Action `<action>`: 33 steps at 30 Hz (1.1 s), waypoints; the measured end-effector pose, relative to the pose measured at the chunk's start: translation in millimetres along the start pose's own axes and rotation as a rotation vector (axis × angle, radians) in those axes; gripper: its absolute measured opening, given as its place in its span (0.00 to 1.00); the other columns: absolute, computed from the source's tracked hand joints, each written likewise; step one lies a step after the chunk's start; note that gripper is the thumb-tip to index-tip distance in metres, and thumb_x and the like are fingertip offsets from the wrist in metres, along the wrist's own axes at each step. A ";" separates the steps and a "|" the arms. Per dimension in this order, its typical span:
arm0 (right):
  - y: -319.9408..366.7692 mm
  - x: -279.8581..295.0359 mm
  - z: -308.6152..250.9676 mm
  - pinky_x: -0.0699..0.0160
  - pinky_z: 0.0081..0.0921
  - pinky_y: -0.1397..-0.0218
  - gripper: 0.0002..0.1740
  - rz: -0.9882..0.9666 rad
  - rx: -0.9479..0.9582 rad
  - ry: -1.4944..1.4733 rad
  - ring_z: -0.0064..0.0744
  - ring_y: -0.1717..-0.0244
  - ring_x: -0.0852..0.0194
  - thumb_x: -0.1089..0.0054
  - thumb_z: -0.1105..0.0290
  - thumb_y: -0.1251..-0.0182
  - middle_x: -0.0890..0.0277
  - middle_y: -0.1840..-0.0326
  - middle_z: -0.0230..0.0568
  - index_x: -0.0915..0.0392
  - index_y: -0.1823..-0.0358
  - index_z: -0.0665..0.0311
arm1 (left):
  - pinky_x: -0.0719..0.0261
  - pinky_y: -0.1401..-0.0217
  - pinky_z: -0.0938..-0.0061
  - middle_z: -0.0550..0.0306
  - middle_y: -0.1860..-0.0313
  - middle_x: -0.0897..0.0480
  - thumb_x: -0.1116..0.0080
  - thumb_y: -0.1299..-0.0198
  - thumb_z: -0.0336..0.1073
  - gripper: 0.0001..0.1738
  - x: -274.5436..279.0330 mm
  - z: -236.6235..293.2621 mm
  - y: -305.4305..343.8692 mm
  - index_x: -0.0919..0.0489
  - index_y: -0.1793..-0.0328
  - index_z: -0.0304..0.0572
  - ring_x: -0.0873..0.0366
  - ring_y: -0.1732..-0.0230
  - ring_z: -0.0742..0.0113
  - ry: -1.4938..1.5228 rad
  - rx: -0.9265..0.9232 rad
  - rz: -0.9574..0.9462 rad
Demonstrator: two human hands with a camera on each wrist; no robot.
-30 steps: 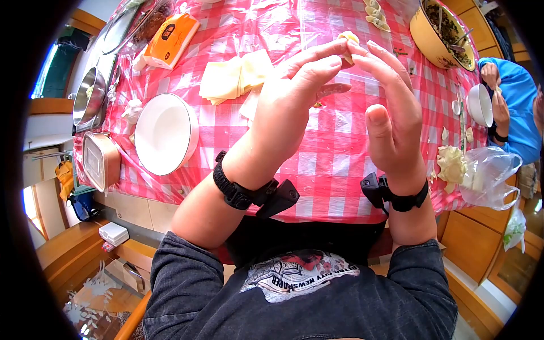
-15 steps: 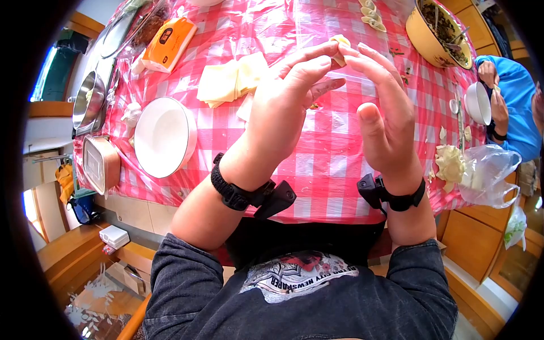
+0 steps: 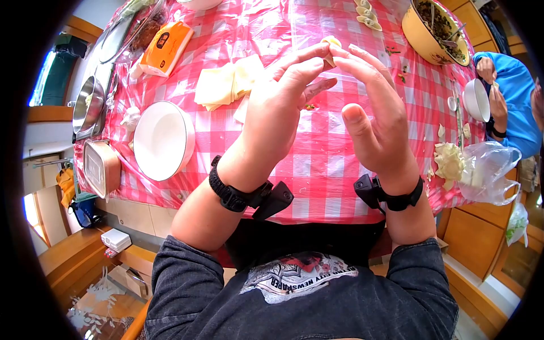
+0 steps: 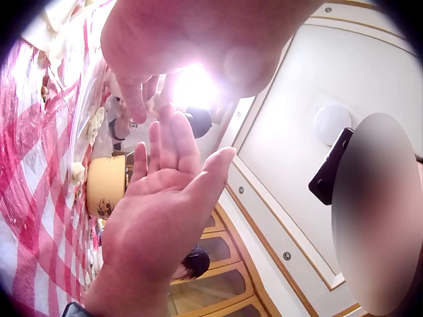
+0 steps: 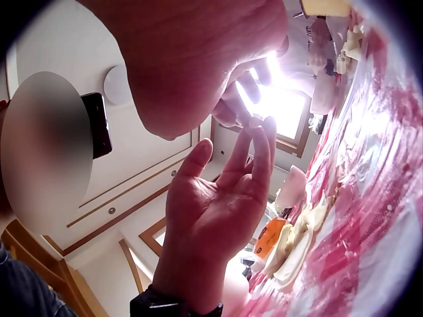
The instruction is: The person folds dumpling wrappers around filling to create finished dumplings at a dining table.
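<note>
A small wonton (image 3: 330, 42) of pale yellow dough is pinched at the fingertips of both hands, above the checked tablecloth. My left hand (image 3: 269, 116) reaches in from the left, its fingers long and bent toward the dough. Opposite it, my right hand (image 3: 378, 124) meets the wonton with its fingertips, the thumb standing apart. In the right wrist view the left hand (image 5: 215, 205) shows its palm, thumb spread from the fingers. The left wrist view shows the right hand (image 4: 155, 205) likewise. Fingers hide most of the wonton. Square wrappers (image 3: 226, 82) lie stacked beside the left hand.
A yellow pot (image 3: 413, 37) of dark filling stands at back right, near a row of folded wontons (image 3: 368, 17). A white dish (image 3: 163, 141), orange tissue pack (image 3: 167, 48) and steel bowl (image 3: 88, 102) are left. Another person (image 3: 513, 102) sits at right, behind a plastic bag (image 3: 487, 173).
Both hands have drifted left in the head view with the wonton between their fingertips. The right thumb has swung left too. The scene shifts slightly left with the camera.
</note>
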State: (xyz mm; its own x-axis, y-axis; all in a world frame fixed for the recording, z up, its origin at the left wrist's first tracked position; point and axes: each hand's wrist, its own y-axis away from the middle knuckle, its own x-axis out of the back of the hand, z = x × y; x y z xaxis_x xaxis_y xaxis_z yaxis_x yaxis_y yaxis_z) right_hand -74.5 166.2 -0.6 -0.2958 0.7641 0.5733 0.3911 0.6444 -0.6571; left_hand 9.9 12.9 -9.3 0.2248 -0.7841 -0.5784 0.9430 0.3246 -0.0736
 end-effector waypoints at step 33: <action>1.0 0.1 1.2 0.33 0.47 0.24 0.33 -0.011 -0.006 0.005 0.59 0.27 0.30 0.42 0.44 0.24 0.19 0.36 0.57 0.22 0.38 0.70 | 0.25 0.27 0.60 0.42 0.31 0.21 0.51 0.27 0.41 0.29 -1.6 1.7 1.1 0.26 0.28 0.25 0.22 0.30 0.55 -0.071 -0.023 -0.012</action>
State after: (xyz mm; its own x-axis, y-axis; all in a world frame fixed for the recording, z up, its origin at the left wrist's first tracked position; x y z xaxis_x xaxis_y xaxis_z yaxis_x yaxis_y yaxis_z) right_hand -75.2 167.0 -1.7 -0.2961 0.7570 0.5825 0.3936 0.6523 -0.6477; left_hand 10.9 13.6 -7.0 0.2306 -0.8233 -0.5187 0.9400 0.3262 -0.0998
